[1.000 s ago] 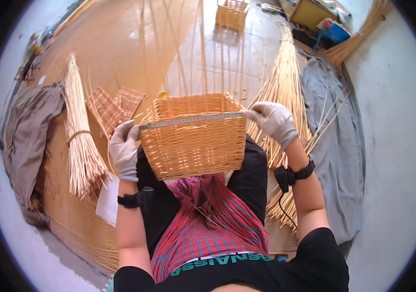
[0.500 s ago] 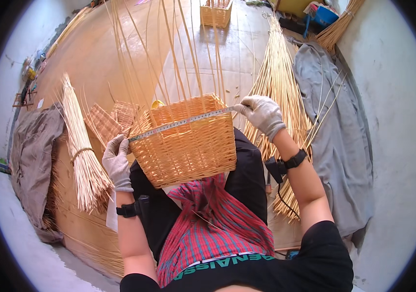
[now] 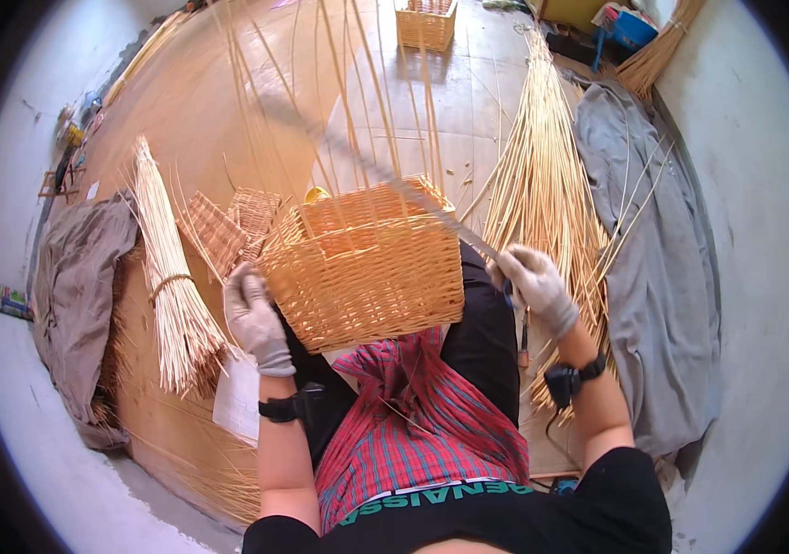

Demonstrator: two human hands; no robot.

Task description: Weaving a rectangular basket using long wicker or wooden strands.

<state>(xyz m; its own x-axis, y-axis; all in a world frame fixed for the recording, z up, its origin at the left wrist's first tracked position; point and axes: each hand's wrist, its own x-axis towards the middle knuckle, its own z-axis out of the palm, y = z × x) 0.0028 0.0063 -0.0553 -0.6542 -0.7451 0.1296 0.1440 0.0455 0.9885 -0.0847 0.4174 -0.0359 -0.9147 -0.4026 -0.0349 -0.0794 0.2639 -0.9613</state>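
A square-cornered wicker basket (image 3: 367, 286), with long upright canes rising from its far part, sits tilted on my lap. My right hand (image 3: 537, 291), in a pale work glove, is shut on a tape measure (image 3: 403, 189) beyond the basket's right side. The tape's blurred strip slants up and left across the basket, its far end in the air among the canes. At the left side of the basket, my gloved left hand (image 3: 258, 319) has its fingers curled against the upper corner.
Woven pieces (image 3: 214, 231) and a tied cane bundle (image 3: 168, 277) lie to the left, near a white paper sheet (image 3: 239, 402). A large cane bundle (image 3: 547, 185) and grey cloth (image 3: 639, 277) lie to the right. Another basket (image 3: 427, 28) stands far ahead.
The tape measure has come off the basket's rim and out of my left hand, swinging upward. My right hand has moved down with it. The left hand has slid slightly down beside the basket.
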